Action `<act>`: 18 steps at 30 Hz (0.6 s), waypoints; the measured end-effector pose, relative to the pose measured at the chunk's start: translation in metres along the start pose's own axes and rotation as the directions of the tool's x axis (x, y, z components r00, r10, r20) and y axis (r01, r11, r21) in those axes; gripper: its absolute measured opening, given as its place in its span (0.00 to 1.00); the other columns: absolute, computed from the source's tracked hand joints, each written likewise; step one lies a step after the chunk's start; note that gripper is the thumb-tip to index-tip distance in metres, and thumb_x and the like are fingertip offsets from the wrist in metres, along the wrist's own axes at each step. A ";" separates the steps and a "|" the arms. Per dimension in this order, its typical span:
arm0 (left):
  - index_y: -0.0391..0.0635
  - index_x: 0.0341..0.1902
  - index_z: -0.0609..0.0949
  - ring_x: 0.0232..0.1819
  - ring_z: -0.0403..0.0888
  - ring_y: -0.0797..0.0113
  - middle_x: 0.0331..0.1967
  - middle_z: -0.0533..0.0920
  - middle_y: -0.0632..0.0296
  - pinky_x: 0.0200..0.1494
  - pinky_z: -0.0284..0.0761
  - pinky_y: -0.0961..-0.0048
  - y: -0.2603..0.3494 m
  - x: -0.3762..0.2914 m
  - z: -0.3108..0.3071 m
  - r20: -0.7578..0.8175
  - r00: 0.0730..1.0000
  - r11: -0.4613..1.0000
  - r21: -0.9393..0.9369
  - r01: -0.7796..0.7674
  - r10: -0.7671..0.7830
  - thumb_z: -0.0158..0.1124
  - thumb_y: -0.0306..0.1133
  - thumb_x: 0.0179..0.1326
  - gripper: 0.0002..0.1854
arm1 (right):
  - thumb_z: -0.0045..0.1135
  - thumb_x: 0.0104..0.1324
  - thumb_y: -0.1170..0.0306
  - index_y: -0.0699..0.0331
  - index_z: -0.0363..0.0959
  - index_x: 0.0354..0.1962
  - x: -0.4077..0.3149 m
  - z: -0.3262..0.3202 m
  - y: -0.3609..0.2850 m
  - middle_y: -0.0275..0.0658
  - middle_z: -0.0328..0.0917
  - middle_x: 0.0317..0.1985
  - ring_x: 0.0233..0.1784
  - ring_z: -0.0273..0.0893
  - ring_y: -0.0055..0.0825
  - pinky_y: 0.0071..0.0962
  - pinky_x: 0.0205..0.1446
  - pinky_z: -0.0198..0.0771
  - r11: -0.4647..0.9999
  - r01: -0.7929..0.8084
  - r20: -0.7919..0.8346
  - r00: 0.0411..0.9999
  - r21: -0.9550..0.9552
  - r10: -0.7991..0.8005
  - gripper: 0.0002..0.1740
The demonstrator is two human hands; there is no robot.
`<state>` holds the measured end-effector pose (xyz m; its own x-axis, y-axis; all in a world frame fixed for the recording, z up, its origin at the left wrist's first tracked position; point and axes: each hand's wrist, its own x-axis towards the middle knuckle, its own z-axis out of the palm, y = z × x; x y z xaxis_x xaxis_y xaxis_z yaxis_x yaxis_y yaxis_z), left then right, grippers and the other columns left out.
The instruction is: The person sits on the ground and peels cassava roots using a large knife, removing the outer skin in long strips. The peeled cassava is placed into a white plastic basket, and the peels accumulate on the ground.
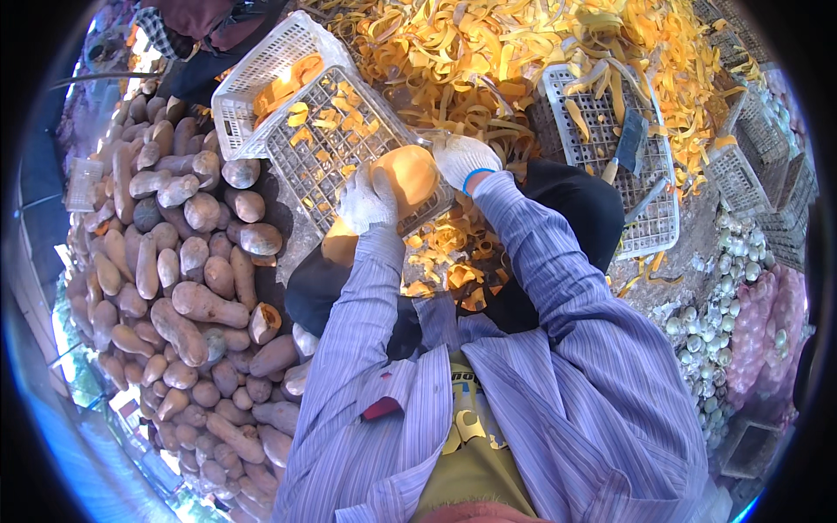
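My left hand, in a white knit glove, grips a peeled orange squash. The squash lies slantwise above my lap, its narrower end showing below the glove. My right hand, gloved too with a blue cuff edge, is closed beside the squash's upper right end. A thin metal hand tool protrudes from that fist; its working end is hard to make out, though it looks like a peeler. Beneath the squash, a grey plastic crate has orange scraps on its grid.
Unpeeled squashes are heaped at left. A white crate holds orange pieces. Long peelings cover the ground ahead. At right, a cleaver rests on another crate. Another person's sleeve shows upper left.
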<state>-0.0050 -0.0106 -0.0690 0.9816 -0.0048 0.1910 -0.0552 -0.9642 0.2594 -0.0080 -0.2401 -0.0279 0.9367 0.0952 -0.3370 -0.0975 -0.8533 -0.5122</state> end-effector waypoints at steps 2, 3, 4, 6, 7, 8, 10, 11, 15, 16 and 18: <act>0.51 0.62 0.85 0.59 0.82 0.43 0.58 0.86 0.51 0.64 0.75 0.48 0.009 0.004 -0.003 0.023 1.000 1.000 0.020 0.002 -0.002 0.53 0.55 0.72 0.27 | 0.39 0.77 0.59 0.70 0.82 0.51 0.014 0.004 -0.007 0.55 0.86 0.51 0.54 0.86 0.53 0.48 0.57 0.80 1.000 0.015 0.078 0.997 -0.009 -0.014 0.27; 0.51 0.62 0.85 0.59 0.82 0.43 0.58 0.86 0.51 0.64 0.75 0.48 0.011 0.010 -0.004 0.024 1.000 1.000 0.005 0.005 -0.005 0.53 0.55 0.72 0.27 | 0.38 0.78 0.55 0.71 0.82 0.50 0.016 0.005 -0.017 0.56 0.86 0.50 0.54 0.85 0.53 0.49 0.58 0.79 1.000 0.004 0.111 0.994 0.024 -0.007 0.29; 0.51 0.62 0.85 0.58 0.82 0.43 0.57 0.87 0.51 0.64 0.75 0.49 0.008 0.008 -0.004 0.038 0.999 1.000 -0.009 0.021 -0.021 0.53 0.55 0.72 0.27 | 0.35 0.79 0.55 0.72 0.81 0.51 0.000 -0.004 -0.033 0.57 0.85 0.52 0.56 0.85 0.52 0.47 0.62 0.77 0.997 -0.065 0.131 0.990 0.046 0.059 0.31; 0.51 0.61 0.85 0.58 0.82 0.42 0.56 0.87 0.50 0.63 0.75 0.49 0.003 0.003 -0.001 0.031 0.999 0.999 -0.018 0.029 -0.029 0.51 0.56 0.73 0.27 | 0.34 0.79 0.54 0.72 0.81 0.51 -0.017 -0.003 -0.032 0.58 0.84 0.54 0.56 0.85 0.53 0.47 0.65 0.76 0.983 0.131 0.206 0.973 -0.125 -0.103 0.32; 0.51 0.60 0.85 0.58 0.82 0.42 0.55 0.87 0.50 0.63 0.75 0.48 0.000 0.001 0.001 0.004 1.000 1.000 -0.011 0.028 -0.028 0.50 0.56 0.73 0.28 | 0.33 0.79 0.54 0.72 0.81 0.51 -0.027 -0.012 -0.038 0.59 0.83 0.56 0.56 0.85 0.53 0.46 0.66 0.76 0.950 0.240 0.253 0.949 -0.201 -0.186 0.33; 0.52 0.60 0.85 0.58 0.83 0.43 0.54 0.87 0.49 0.63 0.75 0.48 -0.005 0.000 0.002 -0.023 0.999 1.000 -0.003 0.028 -0.028 0.49 0.57 0.74 0.28 | 0.33 0.80 0.56 0.70 0.82 0.51 -0.045 -0.022 -0.043 0.60 0.85 0.52 0.54 0.86 0.52 0.47 0.62 0.79 0.996 0.089 0.286 0.955 -0.032 -0.076 0.31; 0.52 0.60 0.86 0.58 0.83 0.43 0.55 0.87 0.48 0.63 0.75 0.48 -0.003 0.015 -0.004 0.124 0.989 0.997 0.006 0.077 -0.077 0.46 0.59 0.74 0.30 | 0.36 0.80 0.56 0.70 0.82 0.50 -0.037 0.023 -0.007 0.56 0.86 0.44 0.46 0.88 0.48 0.45 0.52 0.82 0.983 -0.126 0.119 0.987 0.132 0.110 0.29; 0.52 0.60 0.86 0.58 0.83 0.44 0.55 0.87 0.48 0.63 0.75 0.48 -0.006 0.023 -0.007 0.196 0.975 0.995 0.016 0.102 -0.103 0.45 0.60 0.75 0.31 | 0.37 0.81 0.55 0.70 0.82 0.49 -0.030 0.048 0.011 0.54 0.87 0.40 0.42 0.89 0.46 0.43 0.47 0.83 0.950 -0.217 0.048 0.976 0.225 0.211 0.29; 0.54 0.61 0.85 0.60 0.83 0.44 0.56 0.86 0.50 0.66 0.74 0.50 -0.014 0.036 0.002 0.198 0.976 0.994 -0.034 0.104 -0.095 0.42 0.63 0.76 0.33 | 0.44 0.80 0.49 0.66 0.79 0.43 0.041 0.095 0.071 0.40 0.81 0.28 0.26 0.78 0.30 0.34 0.30 0.73 0.346 -0.410 0.249 0.870 0.844 0.425 0.28; 0.51 0.65 0.84 0.67 0.79 0.44 0.63 0.84 0.48 0.71 0.71 0.54 0.007 0.045 -0.005 0.253 0.967 0.990 -0.130 0.052 -0.018 0.45 0.63 0.76 0.33 | 0.44 0.80 0.49 0.65 0.79 0.42 0.060 0.124 0.106 0.39 0.81 0.27 0.25 0.77 0.29 0.33 0.29 0.72 0.503 -0.228 0.067 0.946 0.834 0.317 0.26; 0.53 0.64 0.84 0.65 0.81 0.46 0.62 0.84 0.50 0.69 0.72 0.54 -0.009 0.046 -0.004 0.254 0.967 0.988 -0.140 0.067 -0.030 0.46 0.65 0.75 0.34 | 0.43 0.79 0.54 0.66 0.79 0.42 0.064 0.115 0.081 0.44 0.81 0.30 0.30 0.79 0.34 0.35 0.33 0.73 0.578 -0.182 0.102 0.980 0.796 0.168 0.24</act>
<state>0.0398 -0.0015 -0.0589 0.9970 -0.0433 -0.0635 -0.0142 -0.9157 0.4017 0.0056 -0.2444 -0.1821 0.8676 0.0022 -0.4973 -0.4945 -0.1022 -0.8632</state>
